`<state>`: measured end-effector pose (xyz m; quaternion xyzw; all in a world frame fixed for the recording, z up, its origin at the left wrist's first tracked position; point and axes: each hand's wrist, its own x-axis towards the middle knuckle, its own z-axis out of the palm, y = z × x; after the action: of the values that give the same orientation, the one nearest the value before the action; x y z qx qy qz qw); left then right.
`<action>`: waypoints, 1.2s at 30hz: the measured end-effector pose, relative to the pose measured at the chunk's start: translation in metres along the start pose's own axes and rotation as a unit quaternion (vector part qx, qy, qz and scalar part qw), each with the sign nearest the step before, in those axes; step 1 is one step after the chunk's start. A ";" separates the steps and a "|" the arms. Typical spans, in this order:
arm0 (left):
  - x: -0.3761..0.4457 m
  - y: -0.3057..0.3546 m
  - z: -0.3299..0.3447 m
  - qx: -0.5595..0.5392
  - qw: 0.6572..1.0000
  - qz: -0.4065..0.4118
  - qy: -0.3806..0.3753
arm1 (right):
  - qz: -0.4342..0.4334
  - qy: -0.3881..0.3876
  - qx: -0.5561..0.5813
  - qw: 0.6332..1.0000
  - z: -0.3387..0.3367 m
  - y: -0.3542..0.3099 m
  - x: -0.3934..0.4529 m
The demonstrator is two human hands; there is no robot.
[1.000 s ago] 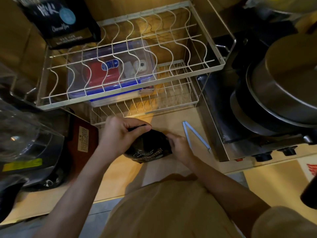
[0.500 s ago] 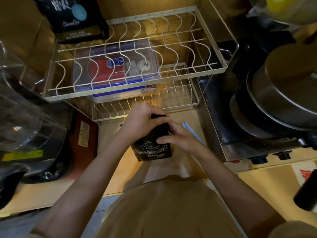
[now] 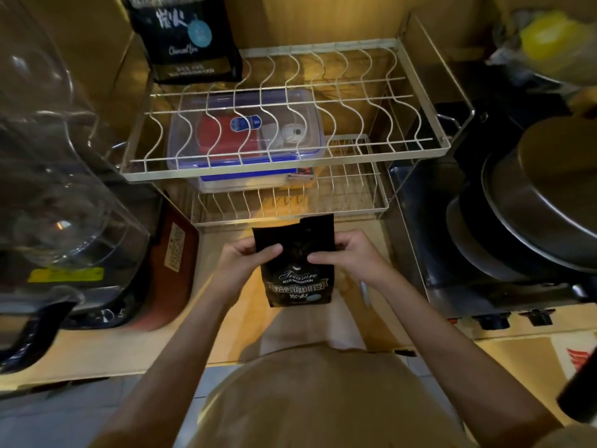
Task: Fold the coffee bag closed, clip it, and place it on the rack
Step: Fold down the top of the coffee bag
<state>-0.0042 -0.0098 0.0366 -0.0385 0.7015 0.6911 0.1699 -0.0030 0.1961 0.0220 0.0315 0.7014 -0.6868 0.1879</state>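
Two hands, left hand [image 3: 244, 260] and right hand [image 3: 350, 253], grip the upright coffee bag [image 3: 295, 263]; top unfolded, clipping and rack [image 3: 290, 169] remain.

Matt black foil-like bag [image 3: 295, 263], white coated wire rack [image 3: 290, 101], smooth wood counter [image 3: 239, 305], brushed metal pot [image 3: 555, 202], clear plastic box [image 3: 245, 137].
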 end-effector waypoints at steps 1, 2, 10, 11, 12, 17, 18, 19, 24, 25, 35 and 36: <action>0.000 -0.002 0.002 -0.024 1.000 -0.002 0.013 | -0.004 0.002 0.007 1.000 0.000 -0.002 -0.001; 0.002 -0.004 0.003 -0.038 0.999 -0.006 0.023 | -0.009 0.002 0.017 1.000 0.000 -0.004 -0.002; 0.006 -0.007 0.009 -0.045 0.996 -0.003 0.076 | -0.005 0.010 0.006 1.000 -0.005 -0.010 0.000; 0.006 -0.007 0.010 -0.045 0.996 0.000 0.082 | -0.005 0.005 0.004 1.000 -0.005 -0.011 0.001; 0.007 -0.006 0.011 -0.044 0.995 0.005 0.088 | -0.004 0.003 0.005 1.000 -0.006 -0.012 0.001; 0.008 -0.004 0.019 -0.069 0.991 0.012 0.114 | 0.004 0.005 0.028 1.000 -0.003 -0.016 0.004; 0.009 -0.004 0.020 -0.073 0.990 0.012 0.118 | 0.007 0.004 0.033 0.999 -0.002 -0.017 0.004; 0.009 -0.004 0.021 -0.074 0.990 0.013 0.119 | 0.009 0.004 0.035 0.999 -0.002 -0.017 0.004; 0.010 -0.005 0.021 -0.056 0.990 0.007 0.130 | 0.000 0.035 0.058 0.998 0.004 -0.015 0.001; 0.010 -0.005 0.020 -0.052 0.990 0.006 0.134 | -0.007 0.052 0.071 0.996 0.004 -0.013 -0.001; 0.013 -0.005 0.020 0.007 0.993 0.041 0.114 | -0.064 0.063 -0.039 0.995 0.004 -0.013 -0.007; 0.013 -0.005 0.019 0.008 0.993 0.039 0.110 | -0.064 0.058 -0.055 0.995 0.002 -0.014 -0.004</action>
<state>-0.0111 0.0112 0.0284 -0.0858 0.7222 0.6833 0.0647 -0.0027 0.1942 0.0364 0.0162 0.7484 -0.6548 0.1038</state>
